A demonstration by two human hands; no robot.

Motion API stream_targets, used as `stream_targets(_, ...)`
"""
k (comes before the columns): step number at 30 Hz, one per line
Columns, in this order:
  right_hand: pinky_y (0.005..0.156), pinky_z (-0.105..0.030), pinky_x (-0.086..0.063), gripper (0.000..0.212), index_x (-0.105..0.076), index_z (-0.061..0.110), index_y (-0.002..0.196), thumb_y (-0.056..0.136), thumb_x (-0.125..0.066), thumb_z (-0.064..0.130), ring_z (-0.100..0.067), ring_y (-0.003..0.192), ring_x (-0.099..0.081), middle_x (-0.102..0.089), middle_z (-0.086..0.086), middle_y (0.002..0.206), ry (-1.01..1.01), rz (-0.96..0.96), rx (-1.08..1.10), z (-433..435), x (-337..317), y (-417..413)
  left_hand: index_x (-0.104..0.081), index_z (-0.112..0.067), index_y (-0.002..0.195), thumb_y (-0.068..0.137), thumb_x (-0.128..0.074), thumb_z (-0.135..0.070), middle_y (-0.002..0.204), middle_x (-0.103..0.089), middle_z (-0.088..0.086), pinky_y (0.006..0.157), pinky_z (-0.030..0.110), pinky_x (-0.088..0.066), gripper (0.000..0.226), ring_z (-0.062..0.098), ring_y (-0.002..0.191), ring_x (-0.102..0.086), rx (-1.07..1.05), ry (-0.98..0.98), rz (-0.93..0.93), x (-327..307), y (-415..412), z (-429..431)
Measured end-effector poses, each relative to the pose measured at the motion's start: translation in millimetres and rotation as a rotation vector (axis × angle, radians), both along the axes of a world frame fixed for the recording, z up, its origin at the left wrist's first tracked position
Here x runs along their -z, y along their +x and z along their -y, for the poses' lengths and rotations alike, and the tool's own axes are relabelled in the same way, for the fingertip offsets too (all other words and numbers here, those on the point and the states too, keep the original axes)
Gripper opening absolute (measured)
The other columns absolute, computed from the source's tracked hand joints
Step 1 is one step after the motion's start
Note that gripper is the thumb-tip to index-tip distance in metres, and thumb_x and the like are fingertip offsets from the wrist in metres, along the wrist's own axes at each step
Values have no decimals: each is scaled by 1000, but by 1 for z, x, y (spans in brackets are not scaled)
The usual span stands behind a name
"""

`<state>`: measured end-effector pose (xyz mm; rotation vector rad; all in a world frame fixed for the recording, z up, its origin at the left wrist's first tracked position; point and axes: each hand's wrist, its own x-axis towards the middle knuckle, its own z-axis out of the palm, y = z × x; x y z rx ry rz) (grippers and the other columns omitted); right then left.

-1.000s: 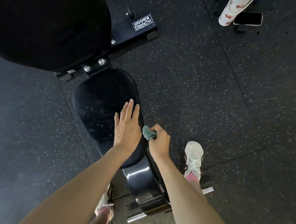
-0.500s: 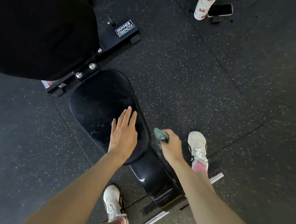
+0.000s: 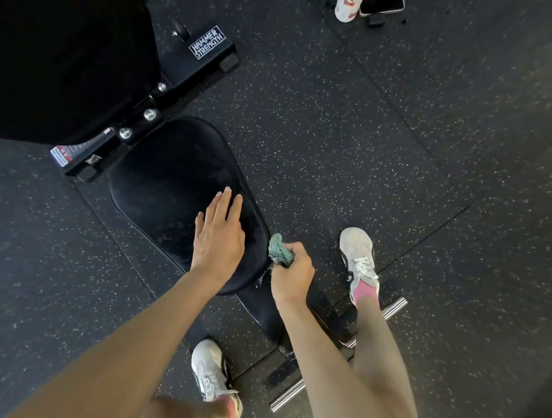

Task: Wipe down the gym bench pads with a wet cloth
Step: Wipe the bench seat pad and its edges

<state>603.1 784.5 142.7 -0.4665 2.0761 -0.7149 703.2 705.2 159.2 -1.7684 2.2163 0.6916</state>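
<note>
Speckled gym floor (image 3: 337,141); cloth (image 3: 278,248) in R-hand fingers (image 3: 295,252) at seat pad (image 3: 173,183) edge.

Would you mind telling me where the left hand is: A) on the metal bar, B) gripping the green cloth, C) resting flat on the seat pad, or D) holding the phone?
C: the left hand lies flat on the seat pad; the right hand grips the green cloth.

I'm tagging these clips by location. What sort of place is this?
Most likely a gym: a black padded bench seat, a Hammer Strength label behind it, and speckled rubber floor tiles.
</note>
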Motion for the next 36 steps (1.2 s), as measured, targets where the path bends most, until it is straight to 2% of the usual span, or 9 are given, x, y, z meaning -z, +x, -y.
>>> stream_targets(7, 62, -7, -45, 28, -49, 9, 86, 81, -54, -18, -10, 75, -55, -54, 3, 82, 68, 160, 197, -26, -16, 23, -16, -15, 151, 101, -35, -17, 160, -5, 3, 117, 47, -17, 54, 18, 147, -3, 9, -7, 0, 3, 1, -2)
stream_targets(11, 61, -13, -50, 29, -52, 12, 83, 82, -55, -17, -12, 80, -63, -61, -7, 89, 42, 271, 154, -46, -31, 29, -16, -15, 151, 101, -36, -16, 160, -5, 3, 117, 47, -17, 54, 17, 147, -2, -3, 2, -8, 2, 0, -2)
stream_targets(14, 61, -10, -49, 30, -55, 6, 94, 80, -53, -21, 0, 80, -64, -60, -6, 96, -59, 147, 252, -34, -42, 21, -15, -14, 151, 101, -36, -17, 160, -4, 3, 117, 47, -18, 55, 18, 147, -3, 22, 20, -13, 1, 2, 2)
stream_targets(17, 79, -15, -46, 35, -59, 10, 107, 83, -54, -14, -11, 95, -58, -58, -3, 105, -90, -52, 27, 5, -31, 4, -15, -13, 151, 100, -40, -15, 160, -3, 3, 118, 47, -16, 57, 18, 147, -2, 48, -4, -9, -3, 6, 2)
stream_targets(20, 79, -20, -38, 40, -63, 13, 108, 80, -53, -14, -19, 98, -53, -56, -1, 104, -34, -187, -231, 23, -21, 1, -17, -12, 151, 99, -42, -14, 160, -4, 5, 118, 47, -15, 58, 19, 147, -2, 8, -29, -11, -5, 14, 1)
stream_targets(25, 83, -26, -51, 45, -66, 8, 98, 71, -52, -24, -18, 93, -56, -51, -1, 100, -58, -193, -175, -12, -30, 20, -23, -10, 149, 98, -43, -13, 159, -8, 7, 117, 48, -17, 54, 21, 147, -6, -36, -1, -21, -5, 29, -6)
stream_targets(28, 82, -29, -52, 41, -66, 6, 93, 70, -51, -24, -18, 90, -57, -52, 0, 96, -50, -133, -286, -22, -29, 8, -22, -10, 149, 98, -44, -13, 159, -9, 7, 118, 48, -16, 55, 20, 147, -6, -25, 15, -20, -7, 33, -13)
stream_targets(31, 82, -31, -51, 43, -68, 7, 97, 70, -49, -21, -20, 94, -58, -56, 0, 98, -33, -140, -490, -25, -29, -14, -24, -9, 149, 98, -44, -12, 159, -10, 7, 117, 49, -17, 55, 20, 146, -7, -30, 28, -20, -9, 35, -16)
stream_targets(36, 84, -28, -47, 46, -66, 10, 108, 74, -51, -18, -20, 94, -57, -56, -1, 100, -90, -199, -431, 22, -26, -17, -23, -9, 149, 98, -44, -11, 159, -10, 7, 117, 49, -16, 55, 21, 146, -7, -70, 18, -49, -9, 28, -8)
